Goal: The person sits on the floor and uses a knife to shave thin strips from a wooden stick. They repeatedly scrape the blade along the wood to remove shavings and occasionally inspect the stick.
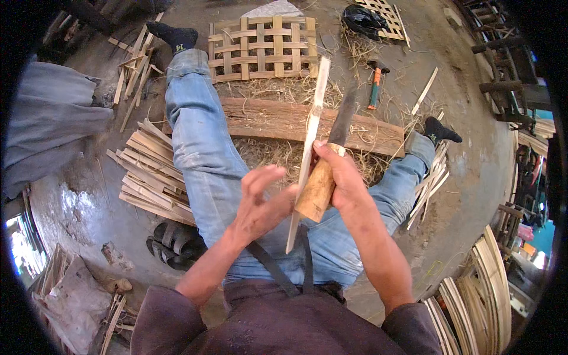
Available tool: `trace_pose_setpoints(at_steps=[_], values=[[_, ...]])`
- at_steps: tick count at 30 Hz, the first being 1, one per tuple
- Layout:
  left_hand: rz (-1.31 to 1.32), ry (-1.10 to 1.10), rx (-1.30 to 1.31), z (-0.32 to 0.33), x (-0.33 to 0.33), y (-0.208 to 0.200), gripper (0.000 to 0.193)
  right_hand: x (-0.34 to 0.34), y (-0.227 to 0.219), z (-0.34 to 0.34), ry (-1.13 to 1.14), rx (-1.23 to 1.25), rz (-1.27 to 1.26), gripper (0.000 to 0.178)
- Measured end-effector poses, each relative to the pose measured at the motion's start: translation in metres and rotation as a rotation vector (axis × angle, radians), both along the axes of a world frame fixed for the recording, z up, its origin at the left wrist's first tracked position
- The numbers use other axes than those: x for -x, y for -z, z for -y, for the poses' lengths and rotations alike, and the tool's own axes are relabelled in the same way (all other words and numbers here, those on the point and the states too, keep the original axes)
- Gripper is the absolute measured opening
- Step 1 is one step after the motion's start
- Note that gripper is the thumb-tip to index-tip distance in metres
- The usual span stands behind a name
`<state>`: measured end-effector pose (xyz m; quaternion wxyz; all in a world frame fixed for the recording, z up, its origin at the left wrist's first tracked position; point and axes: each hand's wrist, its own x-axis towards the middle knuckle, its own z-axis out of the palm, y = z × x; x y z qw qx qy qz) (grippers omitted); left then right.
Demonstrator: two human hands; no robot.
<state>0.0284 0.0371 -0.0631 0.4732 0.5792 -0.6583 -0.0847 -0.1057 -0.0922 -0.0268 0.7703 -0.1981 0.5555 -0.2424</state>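
My right hand (pixel 344 177) is wrapped round the thick wooden handle of a knife (pixel 341 121), its dark blade pointing away from me. Between the thumb and that handle it also pinches a pale split-bamboo strip (pixel 312 121), which slants upright beside the blade. To the left of the strip's lower half, my left hand (pixel 260 198) has its fingers apart and slightly blurred. Its fingertips come close to the strip; whether they touch it I cannot tell. Both hands are above my lap, between my outstretched legs.
Across the floor lies a wooden plank (pixel 260 119) among shavings, with a woven bamboo panel (pixel 263 48) beyond. A hammer (pixel 376 86) lies far right. Strip bundles (pixel 154 171) flank my legs; sandals (pixel 174 242) lie at left, curved slats (pixel 491 284) near right.
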Motion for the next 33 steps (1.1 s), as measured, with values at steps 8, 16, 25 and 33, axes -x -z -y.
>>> trace_pose_setpoints(at_steps=[8, 16, 25, 33], values=[[-0.011, 0.391, 0.008, 0.043, -0.021, -0.001, 0.012, 0.010, 0.018, -0.011, -0.017, -0.095, 0.164, 0.020], [-0.204, -0.194, -0.578, 0.022, 0.001, 0.055, 0.035, 0.047, 0.083, -0.033, -0.016, -0.017, -0.152, 0.015], [-0.717, -0.109, -1.021, 0.032, 0.014, 0.052, 0.060, 0.079, 0.082, -0.071, -0.108, 0.096, -0.249, 0.015], [-1.947, 0.114, -0.846, 0.019, 0.009, -0.002, 0.050, 0.093, 0.041, -0.063, -0.552, 0.679, -0.751, 0.034]])
